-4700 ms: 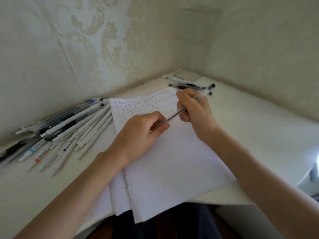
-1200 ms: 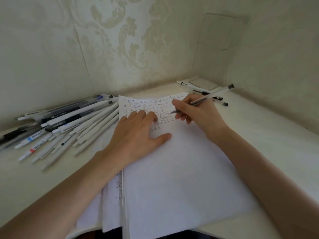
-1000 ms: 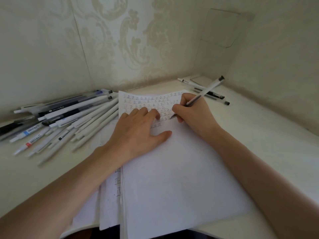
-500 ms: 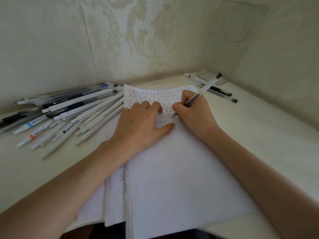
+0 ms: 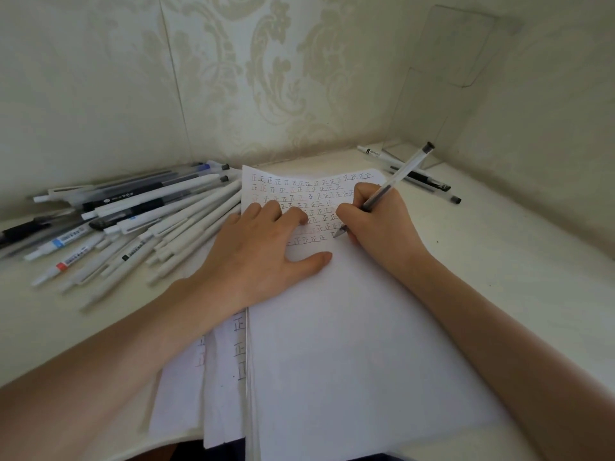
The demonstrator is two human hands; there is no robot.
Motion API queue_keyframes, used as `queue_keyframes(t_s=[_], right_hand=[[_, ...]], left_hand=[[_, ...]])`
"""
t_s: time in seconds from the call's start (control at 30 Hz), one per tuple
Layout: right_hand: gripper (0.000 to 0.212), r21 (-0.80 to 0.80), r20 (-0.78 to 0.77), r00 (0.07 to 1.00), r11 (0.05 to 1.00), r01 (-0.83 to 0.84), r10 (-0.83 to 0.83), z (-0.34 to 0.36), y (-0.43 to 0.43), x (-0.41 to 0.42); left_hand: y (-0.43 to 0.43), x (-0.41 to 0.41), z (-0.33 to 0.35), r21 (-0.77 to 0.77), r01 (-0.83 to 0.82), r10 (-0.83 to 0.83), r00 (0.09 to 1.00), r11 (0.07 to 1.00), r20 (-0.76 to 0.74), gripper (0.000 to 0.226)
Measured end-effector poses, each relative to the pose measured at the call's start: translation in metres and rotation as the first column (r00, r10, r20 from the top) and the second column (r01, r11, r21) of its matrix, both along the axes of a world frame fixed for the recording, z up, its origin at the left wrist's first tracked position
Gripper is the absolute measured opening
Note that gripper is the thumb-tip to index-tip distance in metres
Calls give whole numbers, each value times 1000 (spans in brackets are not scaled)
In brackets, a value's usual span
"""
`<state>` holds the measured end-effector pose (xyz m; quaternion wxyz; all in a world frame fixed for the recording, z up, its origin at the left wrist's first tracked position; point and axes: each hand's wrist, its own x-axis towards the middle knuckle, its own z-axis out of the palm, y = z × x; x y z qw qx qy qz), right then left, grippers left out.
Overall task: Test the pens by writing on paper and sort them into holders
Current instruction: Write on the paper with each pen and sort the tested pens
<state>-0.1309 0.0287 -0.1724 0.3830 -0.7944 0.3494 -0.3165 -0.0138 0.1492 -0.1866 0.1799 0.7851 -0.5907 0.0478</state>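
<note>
My left hand (image 5: pixel 263 251) let go of the pen (image 5: pixel 397 176), now flat on the paper (image 5: pixel 349 344). Right hand (image 5: pixel 379 224) moved tip down to btm row, new mark begun.

Rows of handwritten 正 characters on the top paper sheet (image 5: pixel 349 327)

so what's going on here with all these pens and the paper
A person is testing a pen. The right hand grips a clear pen with its tip on the top sheet of paper, at the end of the lowest row of written characters. The left hand lies flat on the sheet. A big pile of pens lies to the left, and a few more pens lie near the far corner.
</note>
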Motion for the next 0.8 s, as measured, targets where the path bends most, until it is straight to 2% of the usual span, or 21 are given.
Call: queue_keyframes(t_s=[0.13,0.57,0.63,0.73,0.8], right_hand=[[19,-13,-6,1000,1000,6,-6,0,0,0],[24,-18,0,1000,999,-29,29,0,2,-1],[23,-24,-10,1000,1000,-3,3,-1,1,0],[25,-14,1,999,999,41,-41,-1,-1,-2],[26,0,34,999,1000,25,-25,0,-1,-3]], left_hand=[[0,0,0,3,4,-4,1000,1000,2,67],[1,0,-1,-17,19,-19,1000,1000,14,66],[1,1,-3,-67,29,-30,999,997,-22,58],[2,4,-5,-165,42,-75,977,985,-198,24],[2,7,-6,-185,81,-124,964,979,-235,20]])
